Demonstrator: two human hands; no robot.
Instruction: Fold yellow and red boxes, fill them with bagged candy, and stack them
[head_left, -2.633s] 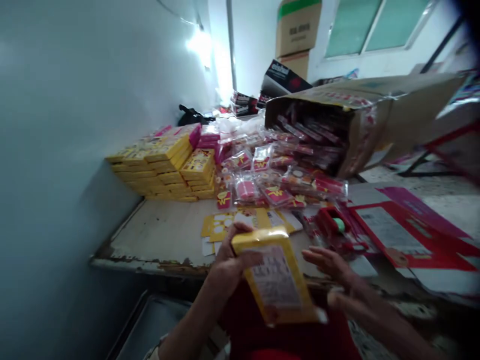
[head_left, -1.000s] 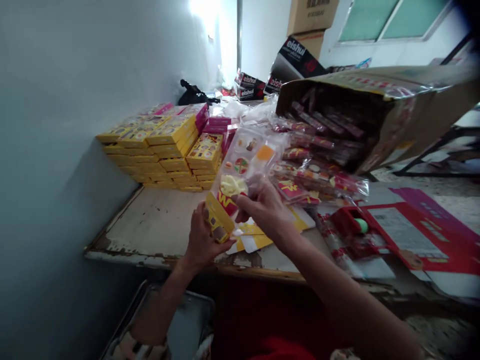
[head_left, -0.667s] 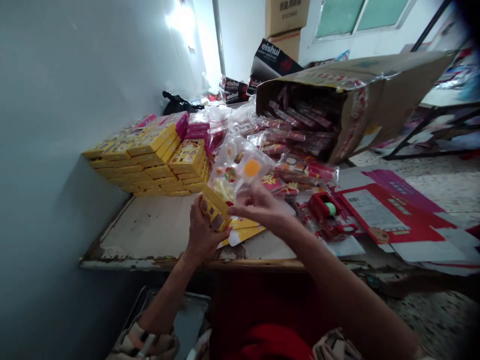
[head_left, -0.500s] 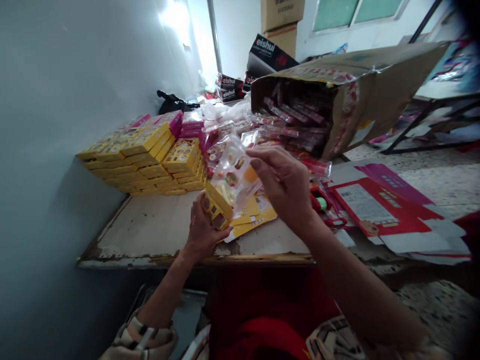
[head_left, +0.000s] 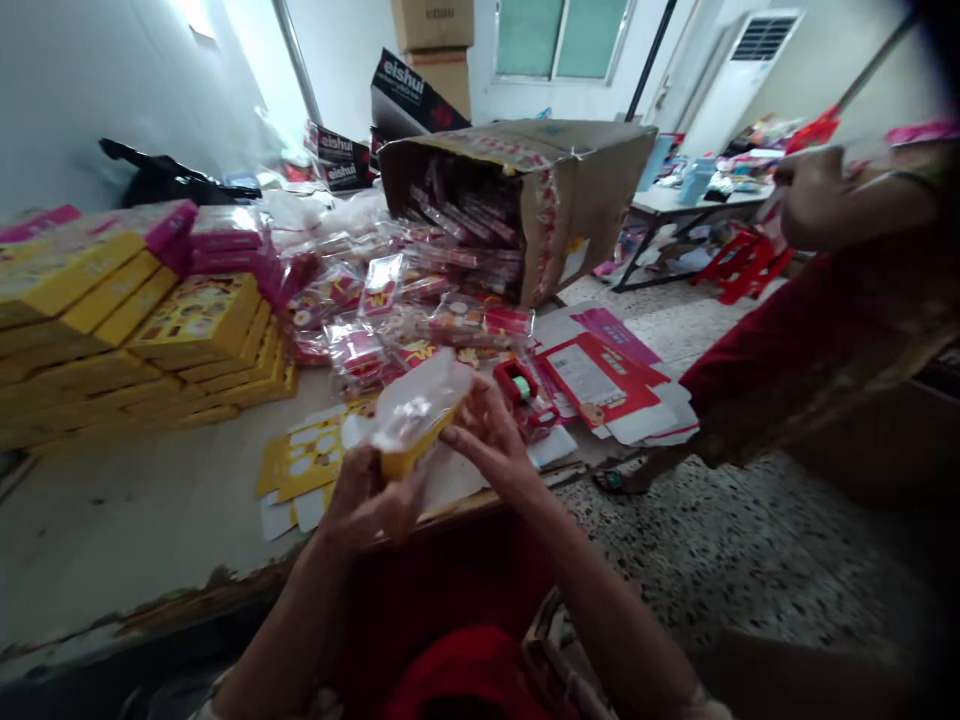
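Above the table edge I hold a small yellow box (head_left: 409, 458), tilted, with a whitish, shiny sheet-like face (head_left: 416, 400) upward. My left hand (head_left: 375, 505) is closed around its near left end. At the far right end my right hand (head_left: 491, 435) grips it, thumb on the near side and fingers behind. What lies inside the box is hidden from me. Just beneath and to the left are flat, unfolded yellow cartons (head_left: 311, 460). Beyond my hands lies a heap of clear-wrapped packets (head_left: 379, 300) with red and pink parts.
Stacked yellow boxes (head_left: 199, 320) stand at the left. A large cardboard box (head_left: 585, 190) lies on its side, packets spilling out. A red tape dispenser (head_left: 517, 382) and flat red cartons (head_left: 600, 375) are right of my hands. Another person (head_left: 817, 330) stands at the right.
My right hand has moved from holding up a clear bag of small pieces to gripping the box. The box is turned, its whitish face upward. The view has swung right, and another person now shows.
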